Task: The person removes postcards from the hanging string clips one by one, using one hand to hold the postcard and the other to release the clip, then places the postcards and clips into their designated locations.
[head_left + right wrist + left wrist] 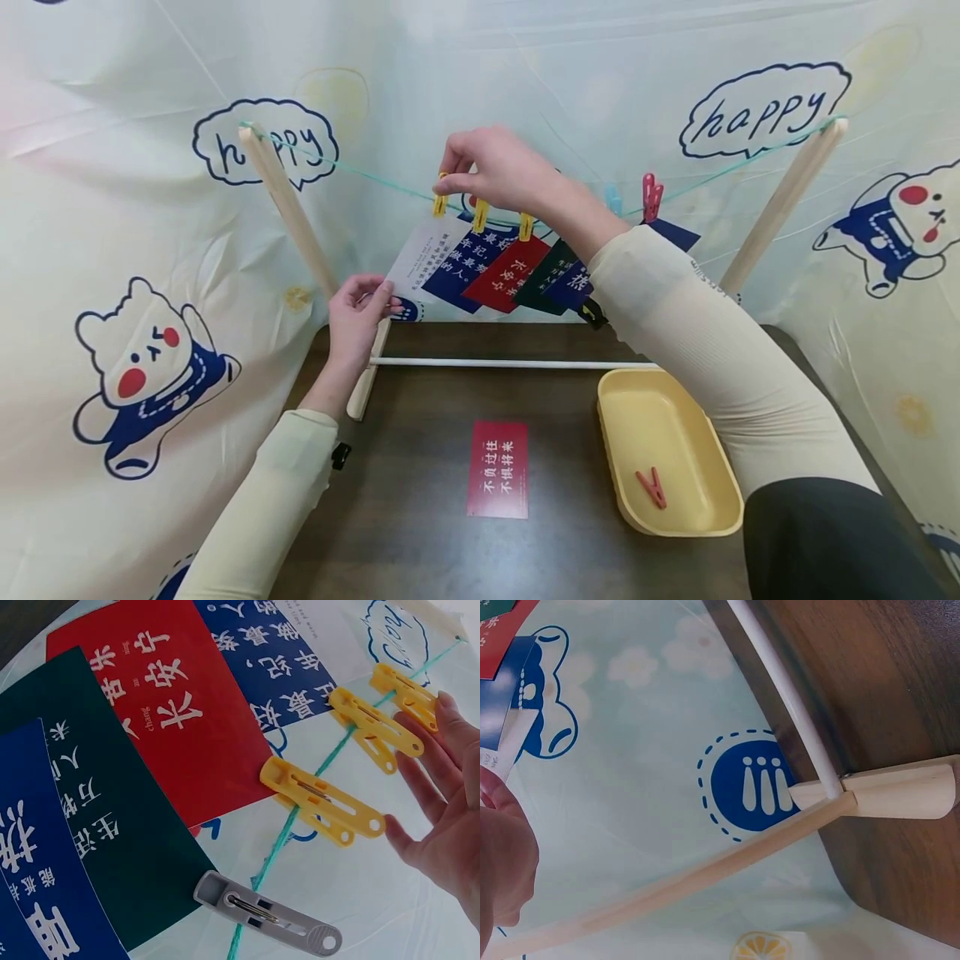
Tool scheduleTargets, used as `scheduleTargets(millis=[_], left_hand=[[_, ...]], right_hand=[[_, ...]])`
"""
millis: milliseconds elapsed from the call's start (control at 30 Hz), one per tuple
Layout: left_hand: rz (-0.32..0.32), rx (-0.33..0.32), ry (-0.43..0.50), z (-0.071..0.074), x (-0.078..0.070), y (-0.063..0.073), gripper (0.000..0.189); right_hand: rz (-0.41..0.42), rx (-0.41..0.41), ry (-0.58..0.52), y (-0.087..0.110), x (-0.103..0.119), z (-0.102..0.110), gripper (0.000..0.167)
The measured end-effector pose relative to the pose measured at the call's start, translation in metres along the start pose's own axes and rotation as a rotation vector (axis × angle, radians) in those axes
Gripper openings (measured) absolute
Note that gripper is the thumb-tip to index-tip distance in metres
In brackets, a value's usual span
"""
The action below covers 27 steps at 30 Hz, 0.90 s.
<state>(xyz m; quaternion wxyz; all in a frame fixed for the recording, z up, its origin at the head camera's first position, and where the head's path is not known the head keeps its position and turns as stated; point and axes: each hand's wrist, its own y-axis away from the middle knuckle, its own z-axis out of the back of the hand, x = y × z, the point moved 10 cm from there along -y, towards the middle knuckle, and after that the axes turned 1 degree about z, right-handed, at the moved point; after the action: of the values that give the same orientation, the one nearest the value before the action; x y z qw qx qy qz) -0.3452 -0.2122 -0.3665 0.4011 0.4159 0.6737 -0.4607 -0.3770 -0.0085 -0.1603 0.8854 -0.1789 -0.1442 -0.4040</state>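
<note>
My left hand (356,323) pinches the lower left edge of a white card (426,257) with small writing, hanging at the left of the row. At the card's upper corner, on a green string (371,177), my right hand (501,169) pinches a yellow clothespin (440,202). In the right wrist view, thumb and finger hold that clothespin's end (426,714). Beside it, two more yellow clothespins (322,796) sit over a blue card (281,664) and a red card (161,712). A grey clothespin (266,911) grips a dark green card (97,795).
Two wooden posts (288,208) carry the string, with a white rod (510,363) low between them. Farther right, a red clothespin (652,198) holds another dark card. A pink-red card (498,469) lies on the brown table (405,500), left of a yellow tray (667,400) containing a red clothespin (652,488).
</note>
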Motion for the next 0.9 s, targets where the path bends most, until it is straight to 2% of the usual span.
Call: scheduleTargets(millis=[133, 300, 533, 700, 900], left_hand=[[0.010, -0.012, 0.000, 0.002, 0.001, 0.002, 0.006], [0.012, -0.003, -0.047, 0.001, -0.003, 0.009, 0.010], [0.000, -0.001, -0.079, 0.001, -0.008, 0.015, 0.012], [0.015, -0.008, -0.079, 0.004, -0.004, 0.019, 0.011], [0.058, -0.027, -0.104, 0.012, 0.005, 0.028, 0.008]], right_hand=[[0.004, -0.044, -0.004, 0.001, 0.000, 0.005, 0.026], [0.023, -0.093, -0.002, 0.003, 0.001, 0.011, 0.027], [0.128, -0.200, 0.010, 0.007, 0.009, 0.025, 0.028], [0.160, -0.270, 0.020, 0.010, 0.011, 0.034, 0.030], [0.182, -0.308, 0.014, 0.014, 0.014, 0.038, 0.030]])
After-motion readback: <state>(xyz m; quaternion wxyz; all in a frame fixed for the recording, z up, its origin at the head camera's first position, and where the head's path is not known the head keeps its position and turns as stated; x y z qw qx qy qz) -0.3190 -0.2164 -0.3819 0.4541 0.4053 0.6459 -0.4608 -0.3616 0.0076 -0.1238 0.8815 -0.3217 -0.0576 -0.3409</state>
